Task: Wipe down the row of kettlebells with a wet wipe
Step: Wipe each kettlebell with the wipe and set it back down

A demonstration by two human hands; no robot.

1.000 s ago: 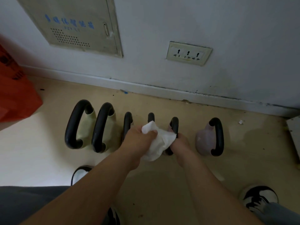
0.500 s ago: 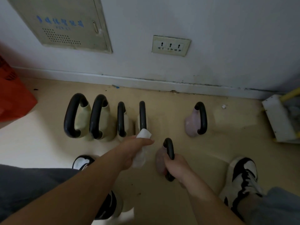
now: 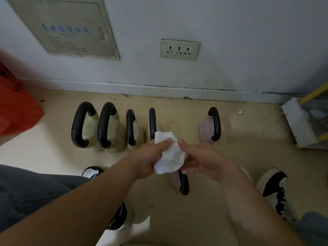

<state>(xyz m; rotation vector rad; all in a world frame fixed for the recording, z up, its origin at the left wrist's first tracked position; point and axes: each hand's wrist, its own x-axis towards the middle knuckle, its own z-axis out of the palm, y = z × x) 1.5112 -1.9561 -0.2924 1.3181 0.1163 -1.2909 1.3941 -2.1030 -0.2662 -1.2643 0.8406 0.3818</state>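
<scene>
Wipe (image 3: 168, 155), white and crumpled, sits bunched between both hands at the middle of my view. The left hand (image 3: 150, 157) pinches its upper edge between thumb and fingers, and the right hand (image 3: 202, 160) has its fingers curled round the lower right side. Directly below the hands I see a pink kettlebell (image 3: 173, 181) with a black handle, on the floor (image 3: 195, 219) nearer to me than the others. It is partly hidden, so I cannot tell whether a hand touches it. Farther off, four cream kettlebells (image 3: 108, 128) stand close together in a row along the wall, and the wipe overlaps the rightmost one. A second pink one (image 3: 204, 130) stands well apart to their right. Two black-and-white shoes (image 3: 273, 187) flank the arms. A socket (image 3: 179, 49) and a metal panel (image 3: 71, 27) are on the wall, with a red bag (image 3: 16, 110) at far left.
</scene>
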